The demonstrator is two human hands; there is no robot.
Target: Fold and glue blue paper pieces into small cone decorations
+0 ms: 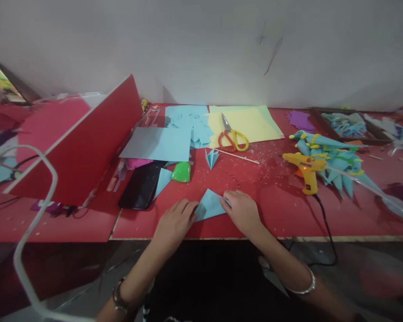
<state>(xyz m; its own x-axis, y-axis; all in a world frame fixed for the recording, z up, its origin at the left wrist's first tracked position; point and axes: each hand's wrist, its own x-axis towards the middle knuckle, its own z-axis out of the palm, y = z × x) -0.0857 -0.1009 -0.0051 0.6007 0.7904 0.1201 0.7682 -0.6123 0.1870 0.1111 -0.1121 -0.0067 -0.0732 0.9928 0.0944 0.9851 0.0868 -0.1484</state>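
The fingers of the left hand (176,222) and the right hand (243,212) press down on both sides of the blue paper (209,205), likely to keep it flat on the red table (272,214), with the scissors (233,137) and glue gun (307,170) lying past it, perhaps so both are easy to reach.

Bare red tabletop (251,179) lies open rightward until 1 yellow glue gun (306,170) blocks passage.
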